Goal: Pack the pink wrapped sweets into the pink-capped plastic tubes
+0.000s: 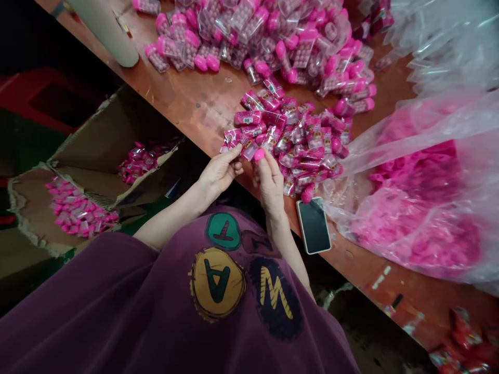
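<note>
In front of my body, above the table's near edge, a small candy bottle (pixel 250 150) with a printed pink wrap is between my two hands. My left hand (pixel 220 174) pinches its wrapped body between thumb and fingers. At the other end, my right hand (pixel 270 176) has thumb and forefinger closed on the bright pink cap (pixel 259 154). Whether the cap is fixed to the bottle cannot be made out. Just beyond my fingers lies a heap of pink-wrapped bottles (pixel 307 135). Farther back is a larger pile of clear bottles (pixel 249 26) with pink caps and round pink candies inside.
A phone (pixel 314 226) lies near the table edge, right of my right hand. A plastic bag of pink pieces (pixel 421 208) spreads over the right side. Cardboard boxes (pixel 89 135) with pink bottles stand below left. Red packets (pixel 463 337) sit at lower right; a grey post (pixel 113 36) stands upper left.
</note>
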A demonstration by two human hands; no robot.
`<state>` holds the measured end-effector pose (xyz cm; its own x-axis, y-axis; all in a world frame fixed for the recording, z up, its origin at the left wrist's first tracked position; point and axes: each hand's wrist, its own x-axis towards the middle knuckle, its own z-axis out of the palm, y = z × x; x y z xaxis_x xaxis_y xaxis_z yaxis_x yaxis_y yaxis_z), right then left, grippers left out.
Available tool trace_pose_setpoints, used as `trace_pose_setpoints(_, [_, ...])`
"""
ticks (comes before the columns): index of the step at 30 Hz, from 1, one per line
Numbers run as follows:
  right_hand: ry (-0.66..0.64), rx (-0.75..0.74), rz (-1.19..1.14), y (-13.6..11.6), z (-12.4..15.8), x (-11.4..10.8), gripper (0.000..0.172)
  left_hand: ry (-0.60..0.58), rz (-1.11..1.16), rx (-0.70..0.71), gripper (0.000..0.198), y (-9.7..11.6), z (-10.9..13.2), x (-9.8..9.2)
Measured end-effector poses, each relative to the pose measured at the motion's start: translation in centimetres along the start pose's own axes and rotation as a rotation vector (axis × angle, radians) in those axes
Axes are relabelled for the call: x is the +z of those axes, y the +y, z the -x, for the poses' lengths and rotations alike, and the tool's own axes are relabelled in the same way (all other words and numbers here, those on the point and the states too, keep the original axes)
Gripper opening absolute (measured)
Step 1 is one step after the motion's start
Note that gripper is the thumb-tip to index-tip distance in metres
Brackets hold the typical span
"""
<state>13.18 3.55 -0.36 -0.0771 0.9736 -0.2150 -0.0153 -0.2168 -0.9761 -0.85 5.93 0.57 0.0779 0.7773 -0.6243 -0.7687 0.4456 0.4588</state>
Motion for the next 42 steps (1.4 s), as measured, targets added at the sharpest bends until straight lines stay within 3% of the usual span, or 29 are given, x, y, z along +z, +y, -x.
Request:
trace_pose_setpoints(3, [0.088,-0.036,0.009,0.4,0.5,0.0,0.054,0.014,-0.011,0.016,0.024,-0.2,0.0,0.2])
trace_pose_setpoints(9, [0.22,-0.192,0.243,0.8,0.8,0.7,0.054,0.014,-0.086,0.077,0.03,-0.2,0.3,0.3])
trace_pose_setpoints(17, [0.197,-0.23,0.337,0.8,2.0,1.4,0.056,0.041,-0.193,0.24,0.037,-0.6,0.8,0.1])
trace_pose_setpoints(21, [0.254,-0.233,0.351,1.2,1.7,1.5,0.052,0.056,-0.254,0.316,0.037,-0.8,1.0,0.0])
trace_pose_setpoints(29, [0.178,-0.111,0.079,1.0,1.6,1.5,0.048,-0.06,-0.294,0.144,0.037,-0.8,0.8,-0.1])
trace_pose_setpoints(36, [-0.023,0.126,-0.31,-0.5,1.8,0.6,0.053,-0.246,-0.308,-0.015,0.034,-0.2,0.7,-0.3])
trace_pose_setpoints(39, [-0.054,0.117,-0.269,-0.2,1.5,0.5,0.05,-0.27,-0.327,-0.018,0.035,0.0,0.7,-0.5])
trace_pose_setpoints(42, [0.088,-0.054,-0.015,0.3,1.4,0.9,0.048,-0.225,-0.32,0.012,0.033,-0.3,0.6,-0.6])
